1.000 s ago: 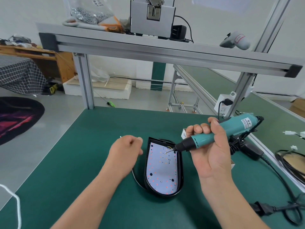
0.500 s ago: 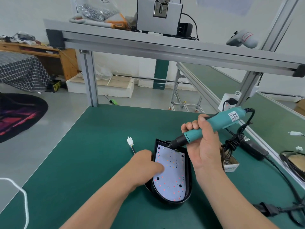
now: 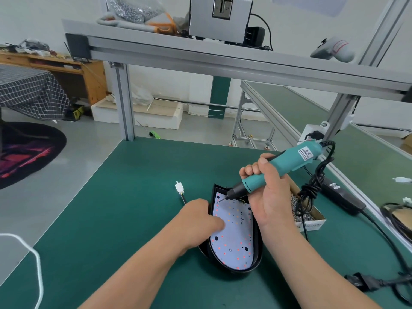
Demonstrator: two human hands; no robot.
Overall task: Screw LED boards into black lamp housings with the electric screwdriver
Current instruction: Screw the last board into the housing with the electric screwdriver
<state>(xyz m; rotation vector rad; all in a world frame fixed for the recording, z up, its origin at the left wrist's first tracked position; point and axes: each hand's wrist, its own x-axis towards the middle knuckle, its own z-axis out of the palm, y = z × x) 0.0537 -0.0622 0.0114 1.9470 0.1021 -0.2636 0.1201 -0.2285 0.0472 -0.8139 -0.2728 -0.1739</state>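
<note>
A black lamp housing (image 3: 256,266) lies on the green bench with a white LED board (image 3: 234,239) dotted with red LEDs seated inside it. My left hand (image 3: 198,221) rests on the board's left side, fingers pressing down on it. My right hand (image 3: 269,192) grips the teal electric screwdriver (image 3: 289,163), which slants down to the left. Its bit tip touches the board's far left corner (image 3: 219,200). A white connector (image 3: 179,188) on a black wire lies left of the housing.
A small cardboard box of screws (image 3: 310,217) sits right of the housing, behind my right hand. The screwdriver's black cable and power adapter (image 3: 343,197) trail along the right edge. An aluminium frame shelf (image 3: 223,61) spans overhead. The bench's left edge drops to the floor.
My left hand moved from a fist left of the housing onto the LED board. The screwdriver tip shifted from the board's middle top toward its far left corner. The view shifted.
</note>
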